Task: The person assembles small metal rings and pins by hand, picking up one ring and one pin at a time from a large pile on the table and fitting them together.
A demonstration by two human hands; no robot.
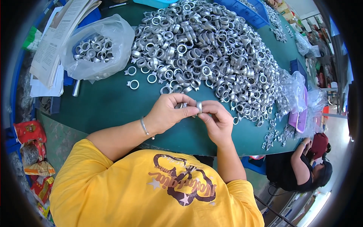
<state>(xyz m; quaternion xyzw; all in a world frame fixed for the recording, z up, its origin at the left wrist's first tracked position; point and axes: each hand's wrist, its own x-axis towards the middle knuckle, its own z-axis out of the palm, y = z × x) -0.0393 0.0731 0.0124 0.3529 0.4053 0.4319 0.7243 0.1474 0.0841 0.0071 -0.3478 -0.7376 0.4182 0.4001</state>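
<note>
Silver ring [199, 107] sits between left hand [165, 113] and right hand [219, 124], both hands pinching it.

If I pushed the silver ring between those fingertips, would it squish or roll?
The ring likely won't squish: it looks metallic. Its rounded outside might let it roll. It's probably light, since fingertips alone hold it.

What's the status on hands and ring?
Left hand, right hand: both pinching metal ring. Held above green table. Ring pile just beyond, not blocking.

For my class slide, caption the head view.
Left hand and right hand hold a metal ring near a heap of similar ones.
</note>
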